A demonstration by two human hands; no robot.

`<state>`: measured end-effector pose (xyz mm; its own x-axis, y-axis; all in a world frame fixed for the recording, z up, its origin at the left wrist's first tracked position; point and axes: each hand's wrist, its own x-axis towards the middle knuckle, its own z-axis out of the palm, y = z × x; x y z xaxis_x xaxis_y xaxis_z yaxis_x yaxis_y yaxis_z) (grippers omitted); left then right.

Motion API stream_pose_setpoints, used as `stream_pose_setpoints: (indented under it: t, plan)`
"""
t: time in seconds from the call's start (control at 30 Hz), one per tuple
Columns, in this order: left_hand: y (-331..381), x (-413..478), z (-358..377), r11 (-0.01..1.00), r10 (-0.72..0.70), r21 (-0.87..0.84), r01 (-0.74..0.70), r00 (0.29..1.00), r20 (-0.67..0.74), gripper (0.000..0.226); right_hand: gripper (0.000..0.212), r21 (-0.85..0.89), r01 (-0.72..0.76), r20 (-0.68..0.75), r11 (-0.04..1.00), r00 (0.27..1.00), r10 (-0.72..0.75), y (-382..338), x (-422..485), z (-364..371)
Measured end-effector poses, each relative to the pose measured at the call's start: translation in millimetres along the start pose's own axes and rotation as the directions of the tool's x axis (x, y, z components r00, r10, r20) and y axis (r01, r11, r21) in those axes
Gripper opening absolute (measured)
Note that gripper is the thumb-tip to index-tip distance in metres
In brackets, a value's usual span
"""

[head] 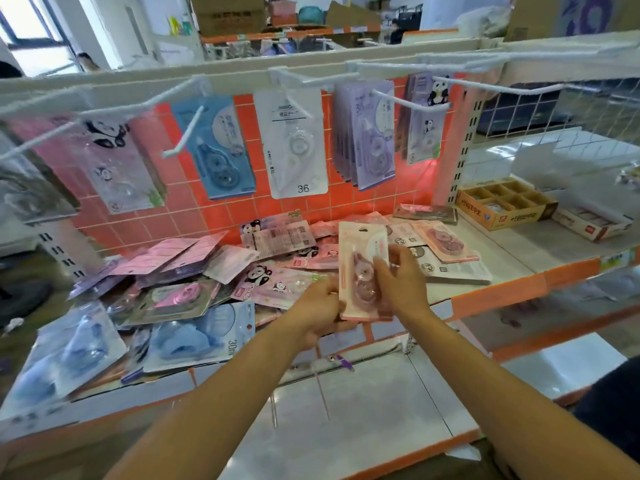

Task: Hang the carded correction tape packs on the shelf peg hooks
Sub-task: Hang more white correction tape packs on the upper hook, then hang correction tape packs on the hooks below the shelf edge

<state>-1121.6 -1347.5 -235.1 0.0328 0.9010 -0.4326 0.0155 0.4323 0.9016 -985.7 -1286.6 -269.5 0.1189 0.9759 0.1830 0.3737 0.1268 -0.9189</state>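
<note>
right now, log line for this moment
left hand: grips pink pack stack | right hand: pinches same stack | stack: above shelf, not yet on peg hooks | loose packs: piled on shelf

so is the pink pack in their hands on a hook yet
Not hung. The left hand and right hand hold the pink pack upright over the shelf pile, below the peg hooks.

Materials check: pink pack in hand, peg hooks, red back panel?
Pink correction tape pack: printed matte card, it seems, with a clear glossy plastic blister; the dispenser shows through. Peg hooks: probably white-coated metal wire, thin with upturned tips. Back panel: red-orange sheet behind a white grid, likely wire mesh; sheet material unclear.
</note>
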Motion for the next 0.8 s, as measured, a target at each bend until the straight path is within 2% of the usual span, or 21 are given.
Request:
stream_pose_setpoints:
  t: [0.1,0.27,0.43,0.5,0.57,0.73,0.8]
  plan:
    - [-12,-20,-24,0.995,0.033,0.088,-0.035,0.999,0.019,0.039,0.021,0.073,-0.022,0.011,0.997,1.000,0.021,-18,-17,16]
    - [-46,-45,-56,0.996,0.047,0.075,-0.051,0.997,0.055,0.043,0.012,0.103,0.055,-0.014,0.993,0.998,-0.053,-37,-55,36]
    - [-83,-65,-66,0.997,0.024,0.073,-0.031,0.996,0.091,0.028,0.015,0.098,0.096,-0.065,0.991,0.994,-0.090,-34,-101,40]
    - [-100,-72,-66,0.996,0.026,0.086,-0.035,0.994,0.110,0.025,0.012,0.118,0.082,-0.072,0.990,0.995,-0.074,-30,-121,39]
    - [-115,-77,-66,0.992,0.031,0.117,-0.046,0.992,0.123,0.023,0.018,0.113,0.059,-0.072,0.992,0.996,-0.051,-23,-137,38]
    - [-149,-81,-67,0.984,-0.057,0.177,0.029,0.987,0.153,0.019,0.019,0.120,-0.016,0.022,0.993,1.000,0.013,1,-167,36]
    - [-162,-79,-69,0.973,-0.101,0.218,0.069,0.985,0.139,0.026,0.014,0.109,-0.023,0.080,0.994,0.997,0.014,14,-175,39]
